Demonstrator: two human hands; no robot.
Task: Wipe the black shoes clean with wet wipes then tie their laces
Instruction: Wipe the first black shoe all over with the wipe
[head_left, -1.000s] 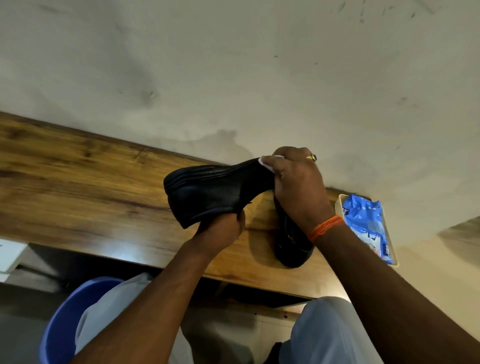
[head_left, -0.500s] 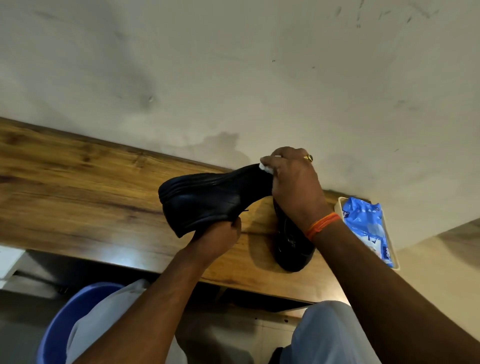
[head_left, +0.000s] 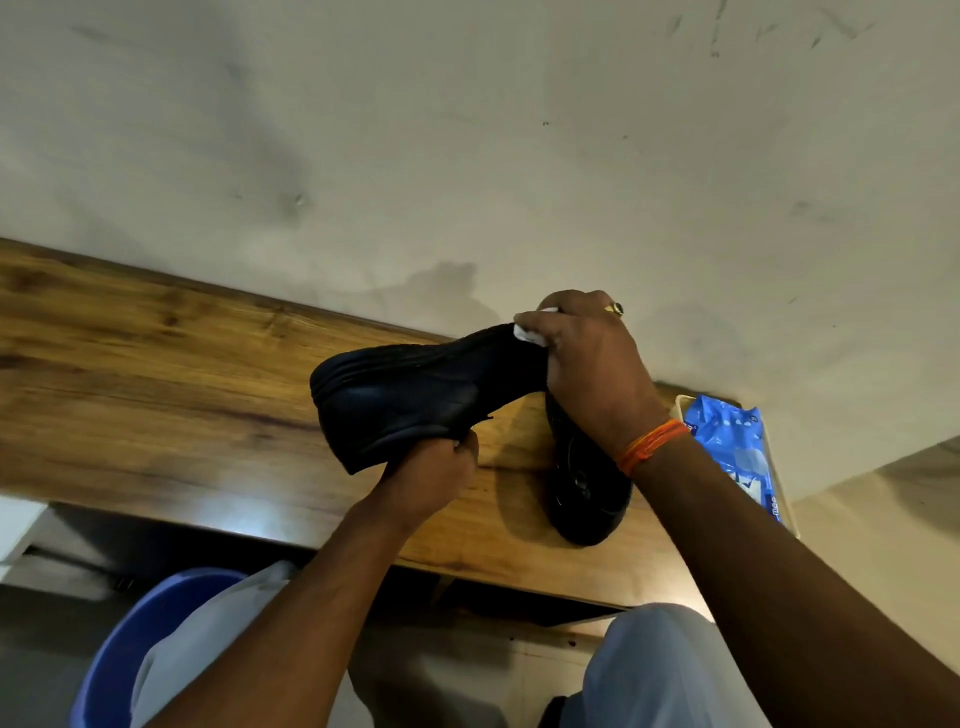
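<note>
Shoe held above table

The left hand (head_left: 436, 467) grips a matte black shoe (head_left: 410, 395), ridged sole up, above the table (head_left: 156, 374). The right hand (head_left: 587, 364) pinches a white wipe (head_left: 527, 332) against its right end

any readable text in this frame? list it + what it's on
Blue wet wipes pack: white print near its lower end, too blurred and partly hidden by the right arm to read.
Black shoe on the table: faint marking inside, unreadable.
Held shoe: no text visible.
Nothing else carries text.
</note>
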